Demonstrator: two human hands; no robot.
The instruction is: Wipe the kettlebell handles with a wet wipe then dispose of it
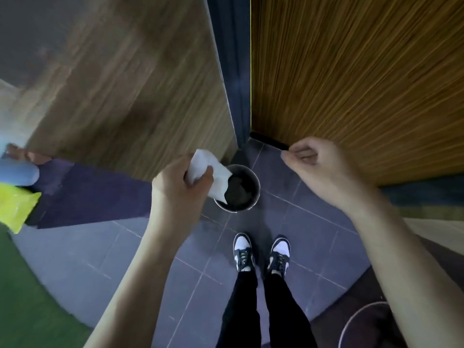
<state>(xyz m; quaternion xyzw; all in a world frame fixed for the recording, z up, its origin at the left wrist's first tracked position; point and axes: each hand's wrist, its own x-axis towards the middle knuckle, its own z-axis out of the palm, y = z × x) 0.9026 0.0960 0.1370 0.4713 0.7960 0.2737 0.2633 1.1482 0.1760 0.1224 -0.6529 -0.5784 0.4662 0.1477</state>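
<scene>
My left hand grips a crumpled white wet wipe and holds it over the left rim of a small round metal bin with a dark liner that stands on the floor in a corner. The wipe's lower edge hangs across the bin's opening. My right hand hovers to the right of the bin, its fingers curled in and nothing in them. No kettlebell is in view.
Wooden wall panels and a wooden door meet at the corner behind the bin. My two shoes stand on grey floor tiles just in front of it. A yellow packet lies at the far left. A round rim shows bottom right.
</scene>
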